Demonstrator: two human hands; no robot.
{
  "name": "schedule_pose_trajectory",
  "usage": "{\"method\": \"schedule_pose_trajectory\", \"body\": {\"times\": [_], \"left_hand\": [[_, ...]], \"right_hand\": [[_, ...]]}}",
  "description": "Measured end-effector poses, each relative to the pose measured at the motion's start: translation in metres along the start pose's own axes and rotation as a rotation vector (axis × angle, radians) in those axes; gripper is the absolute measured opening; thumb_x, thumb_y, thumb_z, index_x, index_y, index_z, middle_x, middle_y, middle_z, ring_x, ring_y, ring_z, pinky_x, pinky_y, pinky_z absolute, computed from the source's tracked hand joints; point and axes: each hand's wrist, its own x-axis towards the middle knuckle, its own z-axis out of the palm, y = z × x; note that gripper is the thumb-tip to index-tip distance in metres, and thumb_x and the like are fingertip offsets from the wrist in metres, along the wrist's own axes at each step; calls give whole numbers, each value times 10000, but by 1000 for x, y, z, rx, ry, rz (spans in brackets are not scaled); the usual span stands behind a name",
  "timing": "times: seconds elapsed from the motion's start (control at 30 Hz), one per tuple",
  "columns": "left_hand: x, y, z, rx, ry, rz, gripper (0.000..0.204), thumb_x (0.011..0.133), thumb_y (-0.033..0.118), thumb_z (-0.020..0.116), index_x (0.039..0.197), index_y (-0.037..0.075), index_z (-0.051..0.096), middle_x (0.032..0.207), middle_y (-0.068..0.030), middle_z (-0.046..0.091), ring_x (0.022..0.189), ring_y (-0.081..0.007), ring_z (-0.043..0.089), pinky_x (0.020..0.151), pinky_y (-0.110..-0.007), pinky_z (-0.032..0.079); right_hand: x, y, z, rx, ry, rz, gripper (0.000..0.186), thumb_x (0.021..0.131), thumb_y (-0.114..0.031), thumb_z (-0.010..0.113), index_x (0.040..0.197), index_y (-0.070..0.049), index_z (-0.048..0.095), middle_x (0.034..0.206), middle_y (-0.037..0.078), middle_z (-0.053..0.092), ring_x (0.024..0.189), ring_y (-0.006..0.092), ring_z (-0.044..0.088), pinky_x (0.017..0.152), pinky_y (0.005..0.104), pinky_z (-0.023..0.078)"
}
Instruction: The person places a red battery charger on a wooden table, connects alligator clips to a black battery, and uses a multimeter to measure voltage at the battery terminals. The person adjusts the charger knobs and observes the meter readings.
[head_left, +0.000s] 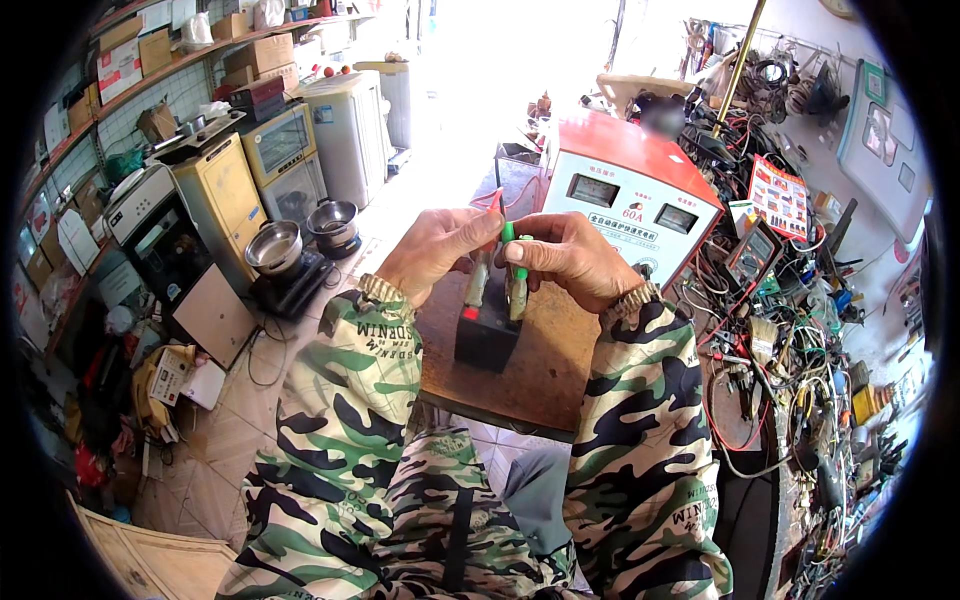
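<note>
A black box-shaped battery [487,345] with a red terminal tab stands on a brown-topped stool or small table [560,370] in front of me. My left hand [440,248] is closed around the upper part of a metal spring clamp [478,287], whose jaws reach down by the red tab. Between thumb and fingers, my right hand [580,258] pinches a second clamp with green grips [519,272]; its jaws point down at the battery's other side. The fingers partly cover both clamps, and I cannot tell whether the jaws touch the terminals.
Just beyond my right hand stands a red-and-white charger [625,215] with two meters. Tangled cables and tools, with a multimeter [755,255] among them, heap along the right. At left are steel pots [275,248] on a black stove, cabinets and a loaded shelf [150,75].
</note>
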Motion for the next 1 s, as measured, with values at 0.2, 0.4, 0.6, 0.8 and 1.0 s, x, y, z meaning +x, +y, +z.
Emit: {"method": "schedule_pose_trajectory", "body": {"times": [0.2, 0.4, 0.6, 0.8, 1.0], "left_hand": [[-10, -2, -15, 6, 29, 35, 537, 959, 538, 624, 1073, 18, 695, 928, -22, 705, 850, -76, 676, 750, -222, 552], [0, -5, -2, -110, 75, 9, 423, 948, 453, 684, 1042, 41, 714, 882, -3, 703, 757, -68, 657, 649, -211, 536], [0, -6, 1, -197, 204, 2, 377, 940, 400, 716, 1053, 40, 713, 878, 3, 686, 720, -71, 631, 628, -208, 501], [4, 4, -1, -195, 176, 21, 444, 928, 447, 714, 1085, 32, 685, 890, -6, 657, 757, -88, 645, 643, -239, 557], [-2, 5, 11, -120, 73, -37, 495, 944, 396, 704, 1220, -3, 611, 968, -12, 651, 814, -76, 643, 699, -234, 568]], "right_hand": [[15, 2, 9, 111, -50, 5, 516, 882, -348, 781, 1187, 49, 654, 1026, 79, 710, 841, 130, 632, 733, 272, 501], [4, 9, 7, 185, 65, -77, 500, 852, -360, 810, 1106, 54, 692, 959, 67, 705, 820, 125, 612, 685, 259, 480], [9, 4, 7, 363, 192, -166, 337, 896, -282, 779, 999, 29, 701, 898, 90, 715, 752, 130, 627, 653, 259, 486], [-11, -11, 5, 272, 342, -213, 350, 884, -273, 780, 1003, 39, 677, 887, 77, 687, 760, 120, 604, 641, 246, 475], [-42, -1, -4, 437, 299, -218, 434, 888, -249, 762, 1166, 49, 611, 1002, 101, 668, 922, 170, 659, 683, 283, 526]]}}
